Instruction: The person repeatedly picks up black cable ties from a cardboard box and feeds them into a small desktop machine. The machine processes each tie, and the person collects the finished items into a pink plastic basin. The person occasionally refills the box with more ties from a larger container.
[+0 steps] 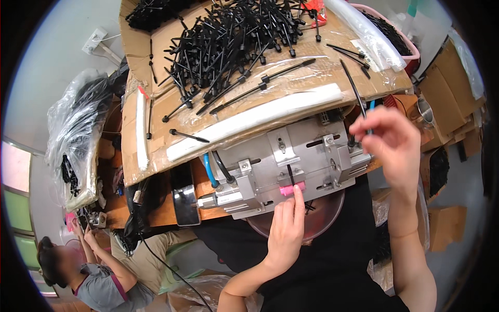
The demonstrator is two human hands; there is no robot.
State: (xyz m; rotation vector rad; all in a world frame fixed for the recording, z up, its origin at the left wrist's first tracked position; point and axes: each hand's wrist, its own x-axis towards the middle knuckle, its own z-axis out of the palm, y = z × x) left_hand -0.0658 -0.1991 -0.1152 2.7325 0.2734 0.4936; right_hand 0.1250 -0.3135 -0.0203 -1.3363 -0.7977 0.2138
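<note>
My left hand rests its forefinger on a small pink block at the front edge of a grey metal machine, where a short black part stands in a slot. My right hand is raised at the machine's right end, fingers pinched on a long thin black tie that slants up over the cardboard. A large heap of the same black ties covers the cardboard tabletop behind the machine.
A white foam strip lies along the cardboard's front edge. A dark phone leans left of the machine. Clear bags of black parts hang at left. Another person works at lower left. Cardboard boxes stack at right.
</note>
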